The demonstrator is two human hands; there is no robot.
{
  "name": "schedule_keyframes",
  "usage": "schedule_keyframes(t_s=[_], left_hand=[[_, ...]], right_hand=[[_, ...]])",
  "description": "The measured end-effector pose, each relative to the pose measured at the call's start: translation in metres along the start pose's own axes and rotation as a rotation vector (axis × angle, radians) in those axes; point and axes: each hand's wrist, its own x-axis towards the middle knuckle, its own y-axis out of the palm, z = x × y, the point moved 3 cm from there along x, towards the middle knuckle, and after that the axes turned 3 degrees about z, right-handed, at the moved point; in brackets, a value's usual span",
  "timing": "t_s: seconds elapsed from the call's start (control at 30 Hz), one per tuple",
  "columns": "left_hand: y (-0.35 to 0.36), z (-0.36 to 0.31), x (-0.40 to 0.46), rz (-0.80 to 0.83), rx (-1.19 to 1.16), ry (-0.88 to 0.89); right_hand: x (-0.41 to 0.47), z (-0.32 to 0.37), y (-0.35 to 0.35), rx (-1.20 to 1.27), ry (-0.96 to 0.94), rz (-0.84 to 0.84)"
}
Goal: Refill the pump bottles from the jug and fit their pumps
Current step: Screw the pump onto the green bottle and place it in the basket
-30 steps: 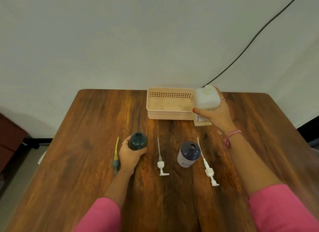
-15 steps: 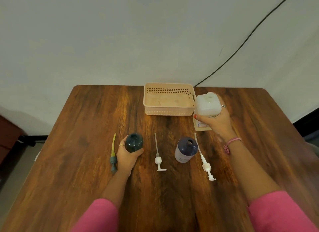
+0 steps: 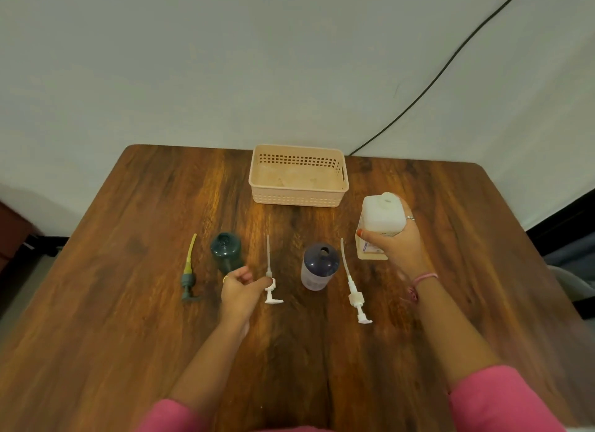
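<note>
My right hand [image 3: 397, 248] grips a white translucent jug [image 3: 383, 214], upright with its mouth uncapped, at the table's right. A dark green bottle [image 3: 226, 250] stands open and untouched at the left. My left hand [image 3: 240, 288] is just in front of it, fingertips closed on the collar of a small white pump [image 3: 269, 283] that lies on the table. A dark blue bottle [image 3: 320, 266] with a clear lower body stands open in the middle. A green pump with a yellow tube [image 3: 188, 278] lies far left. A longer white pump [image 3: 354, 295] lies right of the blue bottle.
A beige plastic basket [image 3: 297, 201] with nothing in it sits at the back middle of the wooden table [image 3: 128, 303]. A black cable [image 3: 450, 58] runs down the wall behind the table's right corner.
My left hand let go of the green bottle and moved right to the small white pump. My right hand brought the jug nearer and lower, away from the basket.
</note>
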Motion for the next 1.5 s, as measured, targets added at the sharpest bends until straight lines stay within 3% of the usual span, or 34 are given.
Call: schedule_keyframes(t_s=[0.2,0.47,0.77,1.13,1.3,1.5], left_hand=[[0.044,-0.009,-0.031,0.068,0.055,0.133],[0.069,0.0,-0.052,-0.049,0.009,0.095],[0.08,0.014,-0.056,-0.073,0.001,0.085],[0.075,0.012,-0.055,-0.1,0.007,0.104],[0.057,0.007,-0.053,-0.135,0.029,0.166],[0.01,0.016,-0.043,-0.223,0.074,0.157]], right_hand=[[-0.008,-0.027,-0.027,-0.015,0.058,0.01],[-0.025,-0.067,-0.057,-0.038,0.071,0.048],[-0.039,-0.1,-0.071,0.0,0.101,0.075],[-0.042,-0.09,-0.083,-0.019,0.059,0.071],[-0.051,-0.054,-0.092,-0.082,-0.077,-0.016],[-0.064,-0.021,-0.057,-0.17,-0.228,0.025]])
